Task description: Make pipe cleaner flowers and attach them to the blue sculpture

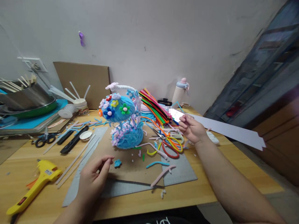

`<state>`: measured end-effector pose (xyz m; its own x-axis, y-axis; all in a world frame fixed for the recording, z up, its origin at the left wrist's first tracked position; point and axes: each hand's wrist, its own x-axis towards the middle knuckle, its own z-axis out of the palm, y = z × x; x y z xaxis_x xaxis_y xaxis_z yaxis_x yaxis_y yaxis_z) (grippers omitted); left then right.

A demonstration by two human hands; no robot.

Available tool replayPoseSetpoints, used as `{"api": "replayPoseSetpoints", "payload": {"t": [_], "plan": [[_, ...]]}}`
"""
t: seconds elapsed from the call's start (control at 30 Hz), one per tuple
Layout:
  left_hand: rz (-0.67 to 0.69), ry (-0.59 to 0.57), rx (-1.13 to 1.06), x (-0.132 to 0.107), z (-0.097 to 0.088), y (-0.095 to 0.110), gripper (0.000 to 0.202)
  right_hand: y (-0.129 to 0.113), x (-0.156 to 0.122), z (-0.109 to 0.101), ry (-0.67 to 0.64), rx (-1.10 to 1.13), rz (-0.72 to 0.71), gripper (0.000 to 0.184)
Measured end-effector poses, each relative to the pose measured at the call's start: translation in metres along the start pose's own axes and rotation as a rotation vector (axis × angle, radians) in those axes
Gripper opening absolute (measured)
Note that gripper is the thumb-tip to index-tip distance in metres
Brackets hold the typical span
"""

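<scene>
A blue pipe-cleaner craft piece [125, 124] dotted with small coloured flowers stands on a grey mat [179, 174] in the middle of the wooden table. My left hand [93, 179] rests near the front of the mat with fingertips pinched together; what they hold is too small to make out. A small blue flower [117, 162] lies just right of those fingers. My right hand [192, 127] is raised at the right of the craft, fingers closed on a small white card [176, 114]. Loose pipe-cleaner pieces [158, 166] lie on the mat.
A yellow glue gun [35, 186] lies front left, with glue sticks [77, 160] beside it. Scissors [43, 139] and a black knife [73, 140] sit at left. A bundle of coloured pipe cleaners [154, 107], red-handled scissors [169, 144], a bottle [179, 91] and a long white paper strip [231, 130] lie behind and right.
</scene>
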<state>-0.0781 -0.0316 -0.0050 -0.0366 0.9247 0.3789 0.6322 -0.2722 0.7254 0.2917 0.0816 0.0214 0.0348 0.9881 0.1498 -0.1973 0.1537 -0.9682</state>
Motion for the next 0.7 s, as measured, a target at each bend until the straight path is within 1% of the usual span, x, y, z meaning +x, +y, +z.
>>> {"api": "replayPoseSetpoints", "payload": {"t": [0.03,0.13,0.2,0.23,0.3,0.37,0.4,0.57,0.63,0.7], "plan": [[0.006,-0.009,0.005,0.000,0.000,0.001,0.023,0.000,0.002,-0.005,0.026,0.026,-0.023,0.012],[0.024,-0.027,0.016,0.000,0.000,0.003,0.024,0.002,0.008,-0.022,0.098,0.082,-0.074,0.015],[0.020,-0.028,0.024,0.000,0.000,0.003,0.024,0.005,0.011,-0.032,0.144,0.018,-0.110,0.015],[0.012,-0.024,0.029,0.000,0.000,0.003,0.024,0.007,0.012,-0.037,0.167,-0.092,-0.131,0.014],[-0.010,-0.012,0.043,-0.001,0.000,0.003,0.025,0.010,0.015,-0.045,0.206,-0.412,-0.173,0.011],[-0.025,-0.007,0.055,-0.001,0.000,0.003,0.026,0.015,0.017,-0.050,0.222,-0.704,-0.195,0.016],[-0.028,-0.009,0.059,-0.001,0.000,0.003,0.026,0.018,0.019,-0.051,0.213,-0.798,-0.197,0.018],[-0.017,-0.020,0.076,-0.001,0.001,0.002,0.028,0.037,0.021,-0.044,0.034,-1.142,-0.206,0.010],[-0.013,-0.011,0.077,-0.001,0.001,0.002,0.028,0.042,0.022,-0.040,0.005,-1.252,-0.205,0.008],[-0.010,-0.010,0.074,0.000,0.001,0.002,0.028,0.043,0.023,-0.040,0.020,-1.309,-0.205,0.010]]}}
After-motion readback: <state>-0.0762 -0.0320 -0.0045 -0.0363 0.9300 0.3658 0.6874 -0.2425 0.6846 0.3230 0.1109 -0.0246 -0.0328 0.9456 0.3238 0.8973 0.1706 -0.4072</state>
